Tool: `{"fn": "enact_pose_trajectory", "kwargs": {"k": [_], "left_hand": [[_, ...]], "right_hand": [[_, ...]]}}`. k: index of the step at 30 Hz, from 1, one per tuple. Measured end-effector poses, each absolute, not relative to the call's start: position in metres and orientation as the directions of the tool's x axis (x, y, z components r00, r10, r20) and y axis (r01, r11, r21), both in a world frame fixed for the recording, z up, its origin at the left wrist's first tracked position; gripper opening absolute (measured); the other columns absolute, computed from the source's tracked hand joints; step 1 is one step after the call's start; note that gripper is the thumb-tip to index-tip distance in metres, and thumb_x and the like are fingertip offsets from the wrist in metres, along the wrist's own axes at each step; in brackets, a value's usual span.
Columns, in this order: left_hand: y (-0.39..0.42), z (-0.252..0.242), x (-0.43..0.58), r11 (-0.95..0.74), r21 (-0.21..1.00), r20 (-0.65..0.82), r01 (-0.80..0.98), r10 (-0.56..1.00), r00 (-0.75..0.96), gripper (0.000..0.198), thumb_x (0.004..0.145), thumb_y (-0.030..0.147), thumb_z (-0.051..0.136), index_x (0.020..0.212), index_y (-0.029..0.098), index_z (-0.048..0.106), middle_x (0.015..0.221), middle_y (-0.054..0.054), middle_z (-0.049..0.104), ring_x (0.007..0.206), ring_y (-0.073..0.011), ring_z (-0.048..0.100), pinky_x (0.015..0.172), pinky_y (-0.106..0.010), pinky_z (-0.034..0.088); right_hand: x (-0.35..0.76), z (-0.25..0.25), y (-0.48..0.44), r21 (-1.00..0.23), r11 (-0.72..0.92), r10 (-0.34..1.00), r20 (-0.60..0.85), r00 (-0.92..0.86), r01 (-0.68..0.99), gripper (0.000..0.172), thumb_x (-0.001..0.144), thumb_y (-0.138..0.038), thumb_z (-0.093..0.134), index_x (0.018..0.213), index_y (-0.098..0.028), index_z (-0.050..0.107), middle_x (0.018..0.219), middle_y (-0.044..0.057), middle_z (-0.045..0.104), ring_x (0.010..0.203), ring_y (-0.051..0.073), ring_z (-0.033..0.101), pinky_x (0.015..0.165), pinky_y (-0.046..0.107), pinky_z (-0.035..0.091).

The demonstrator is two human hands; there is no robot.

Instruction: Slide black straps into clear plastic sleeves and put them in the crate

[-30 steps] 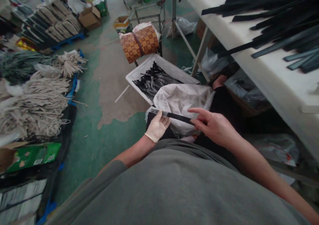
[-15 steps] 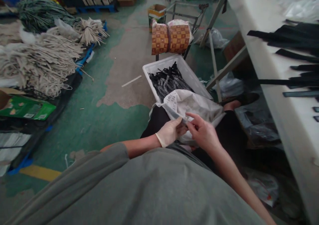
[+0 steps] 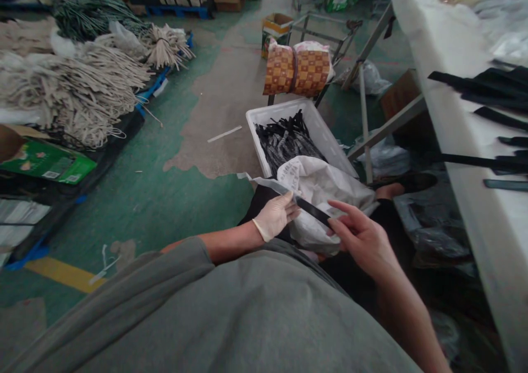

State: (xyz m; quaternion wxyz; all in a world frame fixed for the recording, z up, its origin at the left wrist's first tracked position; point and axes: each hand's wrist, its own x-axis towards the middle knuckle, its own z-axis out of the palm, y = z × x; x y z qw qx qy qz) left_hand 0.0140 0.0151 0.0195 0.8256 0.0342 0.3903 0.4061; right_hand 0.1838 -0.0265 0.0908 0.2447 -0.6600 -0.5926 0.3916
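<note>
Black strip (image 3: 312, 210) is slanting toward four o'clock, the worker's right hand (image 3: 363, 238) gripping its lower end, the gloved left hand (image 3: 274, 217) pinching pale film (image 3: 269, 184) trailing toward ten o'clock.

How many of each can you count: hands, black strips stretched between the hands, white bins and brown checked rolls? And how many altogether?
Hands: 2 (gloved left hand, bare right hand)
Black strip between the hands: 1
White bin: 1
Brown checked roll: 1
Total: 5
</note>
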Motion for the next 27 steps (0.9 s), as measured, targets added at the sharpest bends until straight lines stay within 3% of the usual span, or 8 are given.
{"fn": "enact_pose_trajectory", "kwargs": {"k": [6,11,14,18,23,27], "left_hand": [[0.004,0.024,0.030,0.766,0.299,-0.596,-0.569,0.615,0.516,0.018,0.083,0.032,0.071,0.088,0.015,0.069,0.091,-0.006,0.071,0.079,-0.0132,0.065,0.082,-0.027,0.048],[0.018,0.022,0.024,0.726,0.304,-0.644,-0.617,0.634,0.428,0.015,0.086,0.030,0.067,0.087,0.015,0.069,0.091,-0.006,0.072,0.081,-0.0132,0.066,0.085,-0.026,0.047],[0.035,0.021,0.011,0.712,0.268,-0.670,-0.649,0.622,0.405,0.016,0.091,0.029,0.060,0.087,0.016,0.069,0.092,-0.006,0.072,0.083,-0.0124,0.067,0.084,-0.024,0.048],[0.043,0.024,0.007,0.722,0.227,-0.677,-0.654,0.600,0.427,0.018,0.093,0.028,0.057,0.086,0.016,0.068,0.093,-0.006,0.072,0.083,-0.0124,0.067,0.085,-0.025,0.049],[0.041,0.027,0.011,0.762,0.201,-0.695,-0.616,0.554,0.458,0.018,0.091,0.030,0.059,0.086,0.015,0.068,0.092,-0.007,0.072,0.086,-0.0140,0.068,0.086,-0.026,0.050],[0.036,0.032,0.008,0.809,0.176,-0.703,-0.561,0.502,0.504,0.018,0.091,0.029,0.059,0.086,0.014,0.068,0.091,-0.008,0.072,0.083,-0.0143,0.069,0.083,-0.026,0.052]], "right_hand": [[0.180,0.085,-0.023,-0.732,-0.133,0.984,-0.177,0.001,0.669,0.042,0.087,-0.034,0.056,0.126,-0.019,0.061,0.069,0.001,0.069,0.049,0.014,0.058,0.048,0.025,0.045],[0.201,0.098,-0.042,-0.842,-0.140,0.960,-0.244,-0.136,0.520,0.040,0.084,-0.040,0.066,0.119,-0.023,0.064,0.082,0.003,0.073,0.054,0.015,0.062,0.047,0.026,0.051],[0.230,0.123,-0.070,-0.899,-0.001,0.979,-0.091,-0.183,0.439,0.032,0.078,-0.039,0.074,0.108,-0.031,0.069,0.091,0.003,0.073,0.066,0.018,0.069,0.055,0.027,0.057],[0.239,0.149,-0.096,-0.873,0.187,0.981,0.146,-0.125,0.450,0.036,0.076,-0.034,0.075,0.112,-0.036,0.070,0.092,0.005,0.070,0.078,0.023,0.069,0.064,0.032,0.060],[0.218,0.158,-0.098,-0.727,0.229,0.907,0.401,0.130,0.647,0.027,0.080,-0.020,0.069,0.095,-0.042,0.074,0.096,0.003,0.067,0.078,0.024,0.065,0.062,0.040,0.054],[0.217,0.154,-0.091,-0.644,0.320,0.897,0.443,-0.002,0.695,0.034,0.083,-0.013,0.065,0.101,-0.041,0.072,0.102,0.001,0.071,0.080,0.024,0.069,0.067,0.040,0.057]]}}
